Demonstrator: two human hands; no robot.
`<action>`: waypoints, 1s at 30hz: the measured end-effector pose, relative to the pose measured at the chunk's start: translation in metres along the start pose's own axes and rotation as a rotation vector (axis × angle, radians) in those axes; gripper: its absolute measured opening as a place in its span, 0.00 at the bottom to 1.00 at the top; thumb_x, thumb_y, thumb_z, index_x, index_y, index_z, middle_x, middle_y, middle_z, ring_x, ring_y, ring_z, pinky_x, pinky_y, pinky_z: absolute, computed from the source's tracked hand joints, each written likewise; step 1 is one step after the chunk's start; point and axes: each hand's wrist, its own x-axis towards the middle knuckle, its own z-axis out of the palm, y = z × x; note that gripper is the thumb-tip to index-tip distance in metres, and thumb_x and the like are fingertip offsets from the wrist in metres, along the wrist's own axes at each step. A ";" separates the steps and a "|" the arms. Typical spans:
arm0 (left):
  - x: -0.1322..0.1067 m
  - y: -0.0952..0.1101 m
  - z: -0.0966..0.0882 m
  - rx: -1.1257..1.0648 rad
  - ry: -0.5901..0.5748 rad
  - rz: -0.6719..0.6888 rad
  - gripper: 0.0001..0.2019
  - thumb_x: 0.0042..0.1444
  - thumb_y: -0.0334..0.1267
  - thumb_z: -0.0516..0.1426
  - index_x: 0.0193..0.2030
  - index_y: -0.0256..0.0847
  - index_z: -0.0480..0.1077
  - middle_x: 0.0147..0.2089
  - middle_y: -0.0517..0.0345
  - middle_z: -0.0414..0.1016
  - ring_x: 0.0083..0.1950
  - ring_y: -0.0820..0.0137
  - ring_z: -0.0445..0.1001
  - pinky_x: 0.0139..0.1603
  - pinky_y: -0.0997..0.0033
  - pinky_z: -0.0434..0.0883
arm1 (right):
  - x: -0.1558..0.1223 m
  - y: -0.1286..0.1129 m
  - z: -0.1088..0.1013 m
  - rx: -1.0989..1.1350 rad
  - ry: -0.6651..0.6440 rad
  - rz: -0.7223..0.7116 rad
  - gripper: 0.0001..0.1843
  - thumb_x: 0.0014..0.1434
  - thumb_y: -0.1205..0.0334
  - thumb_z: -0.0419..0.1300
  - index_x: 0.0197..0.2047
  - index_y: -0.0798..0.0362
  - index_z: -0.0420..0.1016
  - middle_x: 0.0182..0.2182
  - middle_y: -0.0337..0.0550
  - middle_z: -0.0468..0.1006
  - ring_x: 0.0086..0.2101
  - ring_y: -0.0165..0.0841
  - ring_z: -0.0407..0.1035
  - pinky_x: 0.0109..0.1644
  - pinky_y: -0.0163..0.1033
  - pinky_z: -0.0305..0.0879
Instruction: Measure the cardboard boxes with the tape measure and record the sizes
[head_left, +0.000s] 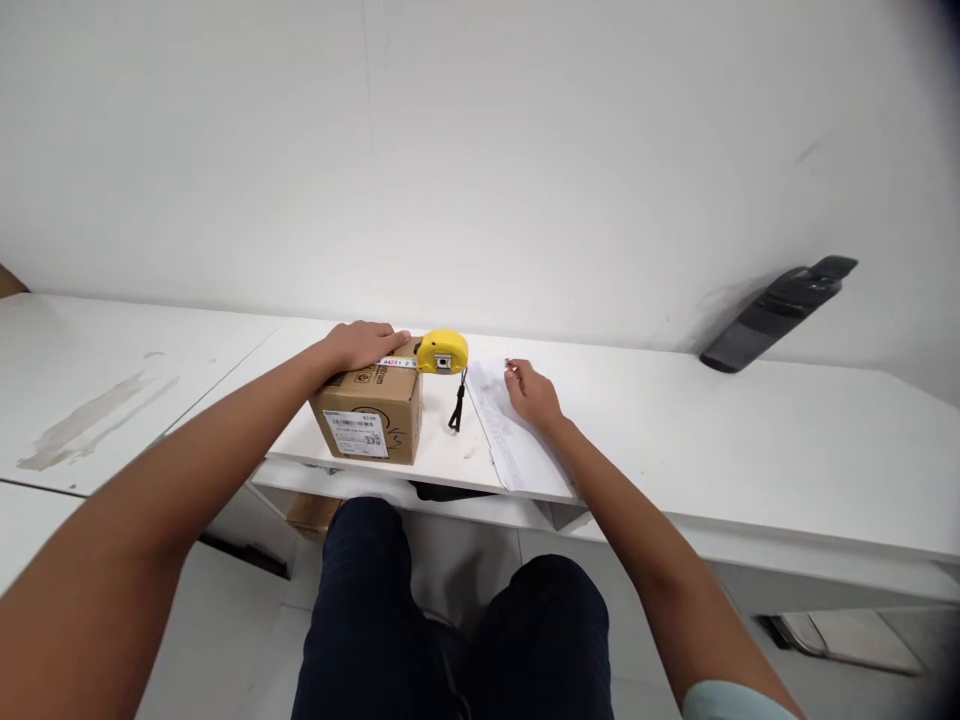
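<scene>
- From my remote seat I see the left hand (365, 345) lying palm down on top of a small brown cardboard box (367, 415), fingers stretched out flat and grasping nothing.
- The box stands on the white table (712, 430) near its front edge, with a white printed label (360, 435) on the side facing me.
- A yellow plastic tape measure (442, 352) sits at the box's top right edge, just beside the left fingertips.
- A short length of its white marked blade (395, 362) runs out leftward across the box top, next to the left hand; I cannot tell whether the hand pins it down.
- The tape measure's black wrist strap (457, 405) hangs down to the tabletop right of the box.
- The right hand (534, 395) is over the table to the right of the tape measure, apart from it, fingers loosely curled and released, holding nothing.
- Under that hand lies a long white sheet of paper (502, 440), reaching to the table's front edge.
- Far right, a dark grey elongated object (780, 312) leans tilted against the white wall.
- Dark trousers (360, 620) show below the table edge.
</scene>
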 end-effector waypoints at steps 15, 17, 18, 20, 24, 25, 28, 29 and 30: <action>0.068 0.015 -0.003 0.005 0.020 -0.107 0.36 0.59 0.67 0.37 0.58 0.50 0.73 0.57 0.51 0.76 0.54 0.52 0.73 0.55 0.56 0.65 | -0.052 -0.001 -0.011 0.845 -0.140 0.169 0.21 0.59 0.41 0.59 0.30 0.50 0.70 0.26 0.38 0.71 0.26 0.31 0.63 0.32 0.38 0.59; 0.076 0.012 0.001 0.005 0.026 -0.117 0.37 0.58 0.69 0.37 0.57 0.52 0.73 0.56 0.52 0.76 0.54 0.51 0.73 0.54 0.56 0.65 | -0.055 -0.002 -0.012 0.789 -0.153 0.171 0.20 0.61 0.42 0.57 0.30 0.50 0.71 0.23 0.36 0.67 0.26 0.31 0.62 0.32 0.38 0.57; 0.078 0.010 0.002 0.006 0.032 -0.119 0.37 0.58 0.69 0.37 0.57 0.53 0.73 0.55 0.53 0.77 0.54 0.51 0.73 0.54 0.56 0.65 | -0.057 -0.001 -0.012 0.791 -0.169 0.168 0.21 0.63 0.41 0.55 0.32 0.49 0.72 0.22 0.36 0.67 0.25 0.32 0.61 0.32 0.38 0.56; 0.082 0.008 0.004 0.006 0.043 -0.116 0.37 0.58 0.69 0.37 0.56 0.53 0.74 0.54 0.53 0.78 0.53 0.52 0.73 0.53 0.56 0.65 | -0.060 -0.001 -0.012 0.799 -0.206 0.168 0.24 0.65 0.39 0.50 0.34 0.49 0.74 0.21 0.36 0.67 0.24 0.32 0.60 0.31 0.38 0.55; 0.081 0.009 0.003 -0.010 0.060 -0.110 0.36 0.59 0.68 0.37 0.55 0.51 0.74 0.53 0.51 0.78 0.51 0.53 0.74 0.51 0.57 0.66 | -0.060 -0.004 -0.014 0.670 -0.204 0.205 0.28 0.63 0.38 0.51 0.25 0.51 0.73 0.20 0.38 0.66 0.25 0.33 0.60 0.32 0.39 0.55; 0.079 0.010 0.003 -0.012 0.060 -0.114 0.36 0.59 0.68 0.37 0.55 0.51 0.74 0.53 0.51 0.78 0.51 0.53 0.74 0.51 0.58 0.66 | -0.060 -0.006 -0.015 0.638 -0.199 0.209 0.27 0.62 0.38 0.53 0.24 0.51 0.73 0.20 0.38 0.66 0.26 0.33 0.61 0.33 0.39 0.55; 0.077 0.012 0.002 -0.013 0.064 -0.121 0.36 0.59 0.67 0.37 0.56 0.50 0.74 0.54 0.51 0.77 0.52 0.53 0.74 0.51 0.58 0.66 | -0.060 -0.011 -0.019 0.602 -0.198 0.211 0.25 0.62 0.42 0.55 0.22 0.51 0.71 0.22 0.37 0.67 0.27 0.32 0.61 0.34 0.39 0.55; 0.077 0.012 0.002 -0.013 0.066 -0.118 0.36 0.59 0.67 0.37 0.56 0.50 0.74 0.54 0.51 0.77 0.52 0.53 0.74 0.52 0.58 0.66 | -0.061 -0.012 -0.020 0.596 -0.204 0.214 0.23 0.61 0.44 0.55 0.22 0.51 0.71 0.21 0.36 0.66 0.27 0.32 0.60 0.34 0.38 0.54; 0.077 0.012 0.002 -0.013 0.068 -0.115 0.36 0.59 0.67 0.37 0.56 0.50 0.74 0.54 0.51 0.77 0.53 0.53 0.73 0.52 0.58 0.66 | -0.061 -0.013 -0.020 0.590 -0.209 0.218 0.22 0.61 0.46 0.55 0.22 0.51 0.70 0.21 0.36 0.65 0.26 0.32 0.59 0.34 0.38 0.54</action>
